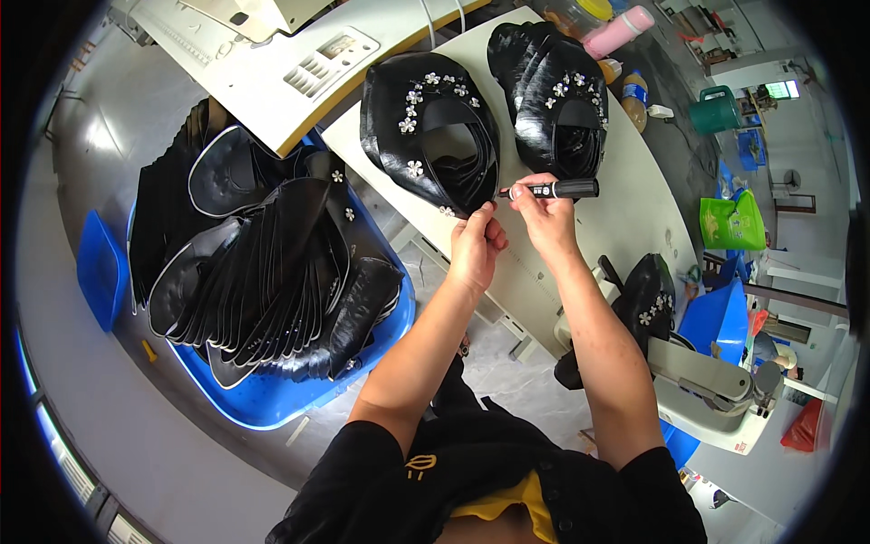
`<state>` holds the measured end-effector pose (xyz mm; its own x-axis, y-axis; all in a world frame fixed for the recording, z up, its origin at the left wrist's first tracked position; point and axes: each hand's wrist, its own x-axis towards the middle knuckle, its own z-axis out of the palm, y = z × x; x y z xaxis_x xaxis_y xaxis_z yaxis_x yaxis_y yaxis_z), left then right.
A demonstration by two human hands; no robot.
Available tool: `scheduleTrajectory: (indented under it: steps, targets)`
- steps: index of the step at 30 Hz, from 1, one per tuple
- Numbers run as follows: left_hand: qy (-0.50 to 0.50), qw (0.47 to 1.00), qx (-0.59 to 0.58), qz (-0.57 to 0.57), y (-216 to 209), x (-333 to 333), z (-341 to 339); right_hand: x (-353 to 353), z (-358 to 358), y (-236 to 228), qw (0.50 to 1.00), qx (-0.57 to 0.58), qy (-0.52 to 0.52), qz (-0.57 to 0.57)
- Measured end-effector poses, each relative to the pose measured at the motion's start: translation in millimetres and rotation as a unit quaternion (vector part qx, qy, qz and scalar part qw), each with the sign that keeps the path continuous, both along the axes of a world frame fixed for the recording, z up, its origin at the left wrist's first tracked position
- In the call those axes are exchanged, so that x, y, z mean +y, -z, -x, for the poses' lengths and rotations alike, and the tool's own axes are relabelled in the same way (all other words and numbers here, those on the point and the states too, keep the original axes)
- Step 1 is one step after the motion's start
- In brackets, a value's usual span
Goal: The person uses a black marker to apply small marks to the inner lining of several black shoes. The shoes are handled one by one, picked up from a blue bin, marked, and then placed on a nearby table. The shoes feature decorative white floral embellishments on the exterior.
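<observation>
My right hand (pixel 549 222) grips a black marker pen (pixel 573 189), its tip pointing left at the edge of a black shoe upper. That near stack of glossy black shoe uppers (pixel 385 131) has silver flower ornaments round its opening and lies on the pale table (pixel 625 213). With thumb and fingers closed, my left hand (pixel 476 247) pinches the stack's lower edge, close to the pen tip. Beyond my right hand, a second stack of similar uppers (pixel 535 109) lies on the table.
On my left, a blue tub (pixel 258 412) is heaped with black shoe pieces. A sewing machine (pixel 702 372) stands at right, with another flowered upper (pixel 648 299) beside it. A pink flask (pixel 619 33) and a bottle (pixel 634 104) stand past the table's far right edge.
</observation>
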<state>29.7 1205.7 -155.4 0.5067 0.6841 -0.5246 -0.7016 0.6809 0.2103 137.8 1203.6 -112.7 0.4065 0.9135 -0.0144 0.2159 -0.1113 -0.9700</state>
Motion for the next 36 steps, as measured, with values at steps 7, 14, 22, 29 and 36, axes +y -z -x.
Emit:
scheduleTrajectory:
  steps: [7,14,22,29,36]
  targets:
    - [0.001,1.0,0.009,0.005,-4.4,0.4,0.5,2.0,5.6,-7.0,0.999,0.035,0.002,-0.015]
    - [0.001,1.0,0.008,0.004,-4.8,0.8,0.4,0.7,5.1,-4.1,1.0,0.027,0.009,0.002]
    - [0.002,1.0,0.009,-0.001,-3.9,0.8,-0.5,3.0,1.4,-0.6,1.0,0.004,0.002,-0.015]
    - [-0.003,1.0,0.006,0.002,-1.5,0.3,-1.4,0.3,6.8,0.1,0.999,0.013,0.01,-0.029]
    - [0.029,0.999,0.004,-0.02,3.9,0.4,1.5,2.4,3.7,-0.2,0.999,0.011,0.022,-0.036]
